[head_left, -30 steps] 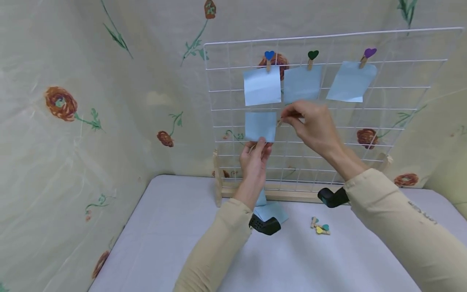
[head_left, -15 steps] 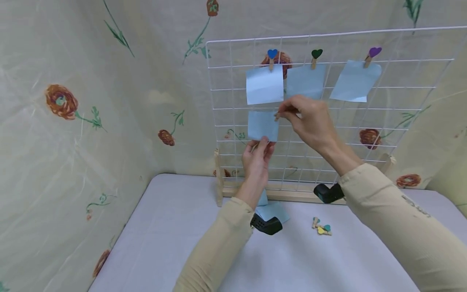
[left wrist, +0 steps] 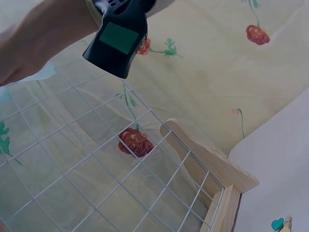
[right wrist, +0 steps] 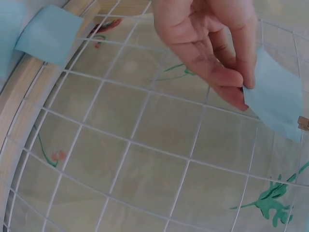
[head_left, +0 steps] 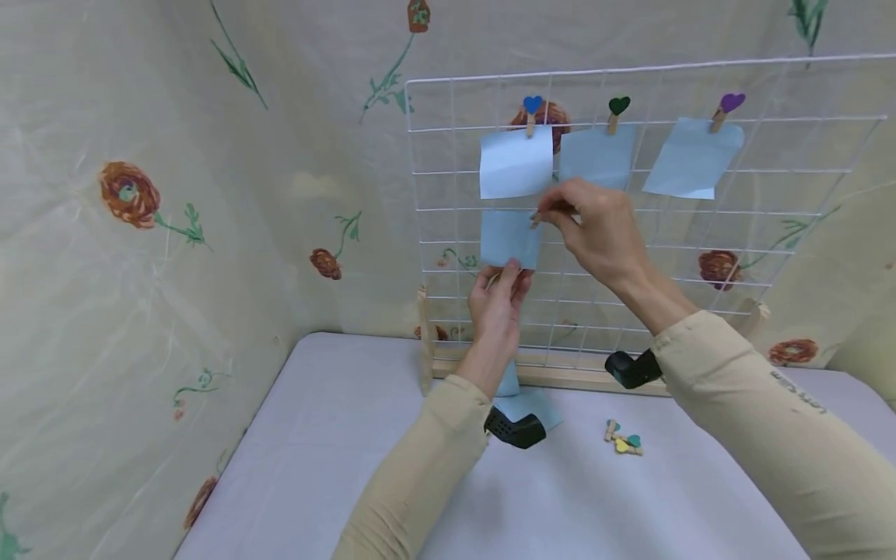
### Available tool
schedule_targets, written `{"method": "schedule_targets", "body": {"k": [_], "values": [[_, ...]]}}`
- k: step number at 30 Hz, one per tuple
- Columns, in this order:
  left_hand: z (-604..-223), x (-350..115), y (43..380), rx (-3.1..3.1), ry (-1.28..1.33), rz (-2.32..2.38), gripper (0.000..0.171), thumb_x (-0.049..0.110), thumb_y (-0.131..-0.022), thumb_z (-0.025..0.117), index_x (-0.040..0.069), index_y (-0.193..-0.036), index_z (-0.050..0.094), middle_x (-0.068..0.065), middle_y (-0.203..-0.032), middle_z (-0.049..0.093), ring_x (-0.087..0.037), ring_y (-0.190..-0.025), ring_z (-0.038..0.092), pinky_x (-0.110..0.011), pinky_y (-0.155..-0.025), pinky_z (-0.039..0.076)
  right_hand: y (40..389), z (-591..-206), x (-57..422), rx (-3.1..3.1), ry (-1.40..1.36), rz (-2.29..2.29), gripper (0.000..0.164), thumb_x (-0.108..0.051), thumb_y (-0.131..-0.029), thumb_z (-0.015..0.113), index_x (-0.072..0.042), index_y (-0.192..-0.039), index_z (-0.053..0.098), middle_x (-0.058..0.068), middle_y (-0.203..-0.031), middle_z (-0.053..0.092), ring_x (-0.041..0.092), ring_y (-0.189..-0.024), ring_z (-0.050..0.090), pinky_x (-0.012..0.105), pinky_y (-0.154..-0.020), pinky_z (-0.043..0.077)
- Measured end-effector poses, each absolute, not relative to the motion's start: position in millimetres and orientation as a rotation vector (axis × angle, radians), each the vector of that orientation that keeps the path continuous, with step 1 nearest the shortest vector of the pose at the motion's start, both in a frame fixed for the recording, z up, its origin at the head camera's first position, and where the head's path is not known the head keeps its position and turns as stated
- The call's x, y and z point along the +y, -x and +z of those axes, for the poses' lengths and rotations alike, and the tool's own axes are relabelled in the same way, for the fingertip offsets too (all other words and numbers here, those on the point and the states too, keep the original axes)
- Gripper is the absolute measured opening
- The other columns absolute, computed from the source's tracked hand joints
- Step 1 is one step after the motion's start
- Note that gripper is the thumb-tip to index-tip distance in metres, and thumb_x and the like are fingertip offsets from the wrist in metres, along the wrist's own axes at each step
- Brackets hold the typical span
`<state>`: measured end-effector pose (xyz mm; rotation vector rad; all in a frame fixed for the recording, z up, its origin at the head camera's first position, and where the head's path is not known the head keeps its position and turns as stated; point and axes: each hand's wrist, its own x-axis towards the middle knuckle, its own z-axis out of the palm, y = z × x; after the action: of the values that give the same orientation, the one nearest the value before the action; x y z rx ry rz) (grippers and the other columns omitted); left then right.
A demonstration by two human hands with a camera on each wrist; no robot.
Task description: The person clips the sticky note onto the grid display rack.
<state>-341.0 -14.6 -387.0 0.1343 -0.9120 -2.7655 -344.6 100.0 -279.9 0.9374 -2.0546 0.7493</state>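
My left hand (head_left: 495,307) pinches the lower edge of a light blue sheet of paper (head_left: 504,237) between thumb and fingers, holding it against the white wire grid (head_left: 595,288). In the right wrist view the paper (right wrist: 275,92) hangs at a slant from my left hand (right wrist: 212,43). My right hand (head_left: 595,229) pinches a small wooden clothespin (head_left: 535,220) at the paper's upper right corner. That clothespin (right wrist: 303,123) shows at the right edge of the right wrist view, its tip at the paper. Whether it grips the wire cannot be seen.
Three blue sheets hang above on heart clothespins: blue (head_left: 533,105), green (head_left: 619,106), purple (head_left: 732,103). Loose clothespins (head_left: 623,441) lie on the white table (head_left: 280,467). More blue paper (head_left: 535,404) lies by the grid's wooden base (head_left: 574,379). Both wrists carry black devices (head_left: 514,428).
My right hand has moved slightly left, bringing the clothespin from beside the paper onto its upper right corner. The paper has risen slightly toward the wire above; the left hand still pinches it.
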Motion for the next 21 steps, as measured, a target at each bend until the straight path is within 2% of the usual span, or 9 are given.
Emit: {"method": "schedule_targets", "body": {"k": [21], "values": [[-389.8,-16.7,343.2,-0.928,-0.108,-2.768,0.011,0.006,-0.087,0.066,0.009,-0.091,0.056,-0.006,-0.086,0.063,-0.012,-0.072,0.066,-0.016,-0.066,0.054,349.4,-274.2,94.6,-2.048,-0.891,0.726,0.006,0.001,-0.083,0.067,0.005,-0.088,0.067,0.016,-0.085,0.069,0.027,-0.08,0.068,0.038,-0.072,0.055]]}}
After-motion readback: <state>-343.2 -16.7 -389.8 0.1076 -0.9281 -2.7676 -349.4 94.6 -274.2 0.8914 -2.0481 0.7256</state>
